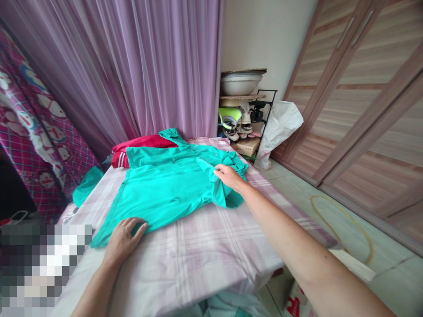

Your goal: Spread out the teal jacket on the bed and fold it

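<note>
A teal short-sleeved shirt [158, 176] lies spread over the table, its hem toward the left and its collar end bunched at the right. My right hand [228, 177] pinches a fold of the shirt near that bunched end. On the near left corner of the shirt rests my left hand [127, 237], palm down with the fingers stretched out and the thumb apart. Partly under the far edge of the shirt is a folded red garment [142, 144] with white stripes at its left end.
A pink-and-white plaid cloth [198, 246] covers the table. Purple curtains [172, 66] hang behind it. Beyond its right corner stand a shoe rack [244, 123] with a basin [241, 82] on top and a white sack [280, 127]. A wooden wardrobe [353, 101] lines the right side.
</note>
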A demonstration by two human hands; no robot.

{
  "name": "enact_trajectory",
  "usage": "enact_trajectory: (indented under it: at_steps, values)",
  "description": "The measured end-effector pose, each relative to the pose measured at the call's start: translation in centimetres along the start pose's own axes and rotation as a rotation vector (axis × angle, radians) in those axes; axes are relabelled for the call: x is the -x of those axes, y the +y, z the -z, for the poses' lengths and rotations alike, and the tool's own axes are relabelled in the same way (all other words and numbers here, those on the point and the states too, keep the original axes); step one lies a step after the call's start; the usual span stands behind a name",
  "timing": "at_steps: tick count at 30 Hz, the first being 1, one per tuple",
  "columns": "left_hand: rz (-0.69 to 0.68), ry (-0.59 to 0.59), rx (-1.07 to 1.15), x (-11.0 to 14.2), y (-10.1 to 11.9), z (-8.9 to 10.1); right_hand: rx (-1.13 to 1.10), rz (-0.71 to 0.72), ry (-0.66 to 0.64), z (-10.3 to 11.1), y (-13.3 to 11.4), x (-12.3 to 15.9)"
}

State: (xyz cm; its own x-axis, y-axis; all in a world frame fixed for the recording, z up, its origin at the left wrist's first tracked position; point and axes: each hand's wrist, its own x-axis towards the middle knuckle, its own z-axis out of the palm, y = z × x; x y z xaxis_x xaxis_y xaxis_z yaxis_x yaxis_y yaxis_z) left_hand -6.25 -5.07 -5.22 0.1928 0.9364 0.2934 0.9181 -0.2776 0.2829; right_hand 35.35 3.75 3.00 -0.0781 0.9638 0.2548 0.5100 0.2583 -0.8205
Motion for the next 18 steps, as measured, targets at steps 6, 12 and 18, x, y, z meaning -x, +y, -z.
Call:
enact_trajectory:
  at_steps: [6, 12, 18]
  values:
    - [0.038, 0.025, 0.018, -2.7, 1.4, 0.2, -0.381, 0.037, -0.362, 1.0, -1.5, 1.0]
    - [-0.339, 0.098, -0.068, -8.4, 9.4, 1.1, -0.367, 0.099, -0.866, 1.6, -4.3, 3.0]
    - [-0.345, -0.319, -0.069, -10.1, 10.8, 2.4, -0.236, 0.161, -0.621, 2.5, -2.4, 4.4]
